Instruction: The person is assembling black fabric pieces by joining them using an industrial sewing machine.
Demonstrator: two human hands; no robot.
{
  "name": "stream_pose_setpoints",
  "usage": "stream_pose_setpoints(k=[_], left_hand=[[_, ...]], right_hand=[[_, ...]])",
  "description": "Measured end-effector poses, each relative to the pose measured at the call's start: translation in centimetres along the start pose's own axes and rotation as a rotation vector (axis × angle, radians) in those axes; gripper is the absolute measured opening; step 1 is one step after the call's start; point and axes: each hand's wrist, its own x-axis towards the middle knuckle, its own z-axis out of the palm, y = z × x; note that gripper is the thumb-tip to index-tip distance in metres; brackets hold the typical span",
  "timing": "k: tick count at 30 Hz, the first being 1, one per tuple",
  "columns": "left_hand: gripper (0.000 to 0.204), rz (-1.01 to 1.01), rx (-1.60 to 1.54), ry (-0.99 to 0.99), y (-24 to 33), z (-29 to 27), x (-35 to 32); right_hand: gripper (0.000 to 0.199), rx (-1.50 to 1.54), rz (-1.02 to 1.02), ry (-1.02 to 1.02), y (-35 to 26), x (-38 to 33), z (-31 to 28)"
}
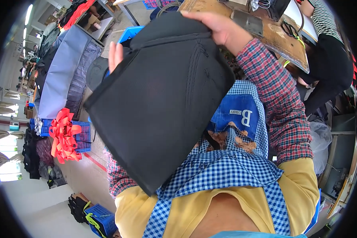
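A large black sewn fabric panel (146,107), possibly part of a bag, is held up at a slant in front of my chest. Stitched seams run across its top and down its right side. My right hand (222,28) grips its upper right edge, thumb along the top. At its upper left edge, fingertips of my left hand (115,56) show from behind; the panel hides the rest of that hand. Its lower corner hangs over my blue checked apron (226,168).
Beyond my right hand stands a worn wooden work table (281,49) with black-handled scissors (290,29). A person (329,51) in a striped top is at far right. Red straps (64,137) drape over a blue basket (83,137) at left; another blue basket (102,218) stands lower left.
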Motion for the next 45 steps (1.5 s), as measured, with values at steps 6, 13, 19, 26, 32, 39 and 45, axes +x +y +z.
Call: stream_pose_setpoints(k=[6, 13, 19, 26, 32, 39, 45], left_hand=[[0.038, -0.055, -0.98, -0.137, 6.1, 2.8, 4.1], [0.023, -0.468, -1.27, -0.469, 11.6, 6.7, 4.8], [0.029, -0.186, -0.954, -0.661, 13.4, 9.6, 8.2], [0.022, -0.266, -1.045, -0.635, 12.2, 12.2, 11.9], [0.022, -0.577, -1.367, -0.853, 9.2, 15.2, 16.6], [0.031, -0.447, -1.186, -0.998, 6.7, 20.5, 23.0], [0.041, -0.111, -1.069, -0.947, 5.1, 26.2, 26.6]], right_hand=[[0.037, 0.248, 0.396, -0.001, 11.1, 0.3, -7.6], [0.047, -0.298, 0.12, -0.004, 7.7, -6.8, -8.9], [0.042, -0.854, -0.03, -0.013, 1.1, -12.4, -9.5], [0.033, -0.742, -0.172, 0.008, 1.8, -11.7, -12.7], [0.028, -0.271, -0.431, 0.145, 5.4, -7.0, -12.1], [0.027, 0.062, -0.658, 0.495, 5.2, -1.4, -10.2], [0.024, 0.12, -0.735, 0.65, 3.2, 2.3, -12.4]])
